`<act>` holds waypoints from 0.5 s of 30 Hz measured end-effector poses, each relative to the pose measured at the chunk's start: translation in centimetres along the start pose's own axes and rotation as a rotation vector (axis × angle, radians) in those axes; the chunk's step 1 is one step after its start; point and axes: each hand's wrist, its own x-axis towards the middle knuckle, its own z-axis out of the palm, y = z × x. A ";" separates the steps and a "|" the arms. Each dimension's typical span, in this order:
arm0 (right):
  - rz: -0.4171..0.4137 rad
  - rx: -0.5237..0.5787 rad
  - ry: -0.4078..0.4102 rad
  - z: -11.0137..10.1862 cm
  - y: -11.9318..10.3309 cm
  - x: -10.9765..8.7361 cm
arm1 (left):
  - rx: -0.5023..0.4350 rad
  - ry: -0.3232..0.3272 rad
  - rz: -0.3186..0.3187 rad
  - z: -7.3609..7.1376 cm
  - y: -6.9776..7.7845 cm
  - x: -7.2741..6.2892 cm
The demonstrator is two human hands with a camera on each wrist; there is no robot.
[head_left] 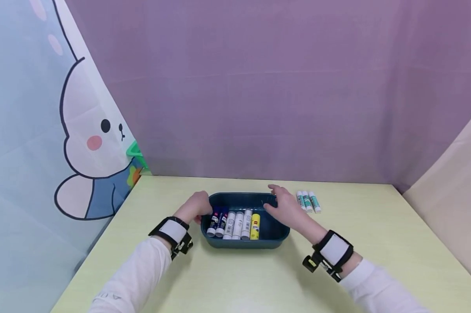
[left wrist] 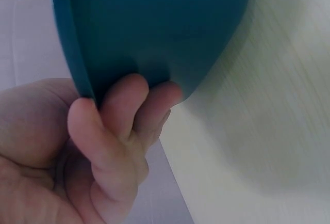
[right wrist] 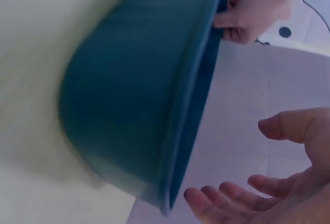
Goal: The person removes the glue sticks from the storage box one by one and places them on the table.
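Note:
A dark teal plastic bin (head_left: 245, 244) sits on the table with a row of glue sticks inside. At its left end are two dark blue glue sticks (head_left: 221, 222), then three white ones (head_left: 238, 225) and a yellow one (head_left: 255, 227). My left hand (head_left: 198, 205) grips the bin's left rim, its thumb over the edge and its fingers curled against the outer wall, as the left wrist view shows. Over the bin's right end, my right hand (head_left: 287, 208) is spread and holds nothing. In the right wrist view its fingers (right wrist: 234, 198) are apart from the rim.
Three white and green glue sticks (head_left: 308, 201) lie side by side on the pale table (head_left: 235, 278), just right of my right hand. A purple cloth (head_left: 258, 95) hangs behind the table. On the left is a cartoon-printed curtain (head_left: 24, 143).

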 end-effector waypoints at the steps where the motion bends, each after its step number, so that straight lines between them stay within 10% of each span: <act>1: 0.002 -0.003 -0.004 0.2 -0.1 -0.1 | 0.000 -0.001 0.001 0.0 0.0 0.0; 15: 0.076 -0.051 -0.105 3.7 0.0 -0.3 | -0.017 0.006 0.003 0.0 0.0 -0.3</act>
